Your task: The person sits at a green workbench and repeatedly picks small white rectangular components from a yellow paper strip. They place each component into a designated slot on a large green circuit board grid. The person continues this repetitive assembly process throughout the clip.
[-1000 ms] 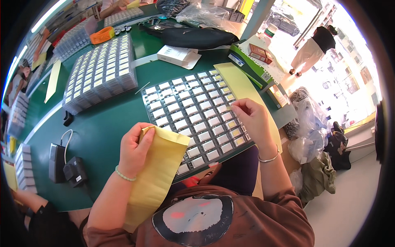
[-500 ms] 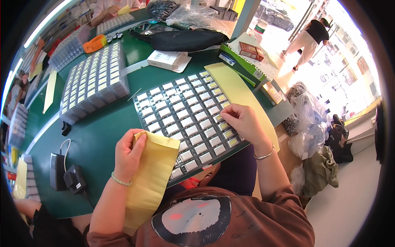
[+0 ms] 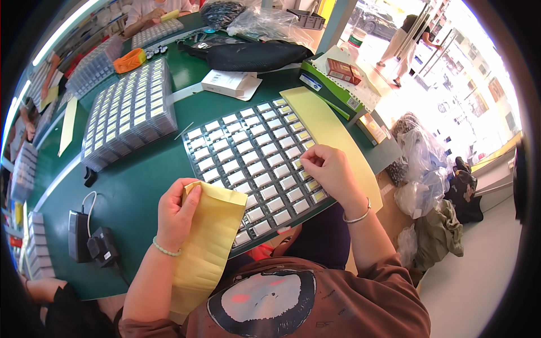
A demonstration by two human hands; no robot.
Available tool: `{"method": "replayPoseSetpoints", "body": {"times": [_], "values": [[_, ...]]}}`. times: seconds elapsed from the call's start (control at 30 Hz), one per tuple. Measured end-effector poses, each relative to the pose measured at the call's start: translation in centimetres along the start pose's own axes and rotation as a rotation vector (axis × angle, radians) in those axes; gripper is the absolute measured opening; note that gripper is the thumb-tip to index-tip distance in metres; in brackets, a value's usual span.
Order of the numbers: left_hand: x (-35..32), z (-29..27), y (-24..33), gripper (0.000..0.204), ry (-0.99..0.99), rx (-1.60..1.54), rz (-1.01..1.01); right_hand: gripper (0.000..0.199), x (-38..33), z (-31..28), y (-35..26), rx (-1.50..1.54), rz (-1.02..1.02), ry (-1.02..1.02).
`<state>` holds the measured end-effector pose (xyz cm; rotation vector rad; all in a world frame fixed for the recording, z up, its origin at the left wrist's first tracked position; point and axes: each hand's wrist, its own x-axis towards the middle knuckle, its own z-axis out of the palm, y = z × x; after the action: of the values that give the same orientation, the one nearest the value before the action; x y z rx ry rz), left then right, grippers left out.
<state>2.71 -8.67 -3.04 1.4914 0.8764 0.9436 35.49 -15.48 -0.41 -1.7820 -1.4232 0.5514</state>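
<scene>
My left hand (image 3: 176,211) is closed on a yellow paper sheet (image 3: 205,248), which hangs down over the table's front edge. Right of it, a clear tray (image 3: 189,147) holds rows of small white rectangular pieces (image 3: 256,169). Several pieces in the tray's rightmost column have yellow tops (image 3: 297,125). Over that column, my right hand (image 3: 329,172) pinches with thumb and forefinger. Whatever is between those fingertips, if anything, is too small to make out. Another yellow sheet (image 3: 332,135) lies along the tray's right side.
Stacked clear trays of similar pieces (image 3: 127,110) stand at the left, near black power adapters (image 3: 101,245). Behind lie an opened white box (image 3: 228,81), a black bag (image 3: 256,55) and a green carton (image 3: 332,84). Plastic bags (image 3: 420,169) sit right of the table. Co-workers' hands appear far left.
My right hand has shifted slightly down and left along the tray's right column, still pinched. My left hand and its sheet barely moved. A person in the background has moved left.
</scene>
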Motion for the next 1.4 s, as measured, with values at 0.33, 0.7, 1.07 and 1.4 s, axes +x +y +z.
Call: {"method": "replayPoseSetpoints", "body": {"times": [0.33, 0.7, 1.07, 1.4], "values": [[-0.2, 0.1, 0.0, 0.014, 0.005, -0.044, 0.005, 0.024, 0.1, 0.4, 0.2, -0.068, 0.021, 0.126], [-0.7, -0.2, 0.1, 0.015, -0.004, 0.034, 0.094, 0.018, -3.0, 6.7, -6.8, 0.217, -0.405, -0.184], [-0.4, 0.0, 0.5, 0.015, 0.018, 0.041, 0.024, 0.037, -3.4, 7.3, -6.5, -0.224, -0.953, 0.107], [-0.1, 0.2, 0.2, 0.015, 0.024, -0.06, -0.033, 0.011, 2.1, 0.2, -0.4, 0.263, 0.05, 0.083]]}}
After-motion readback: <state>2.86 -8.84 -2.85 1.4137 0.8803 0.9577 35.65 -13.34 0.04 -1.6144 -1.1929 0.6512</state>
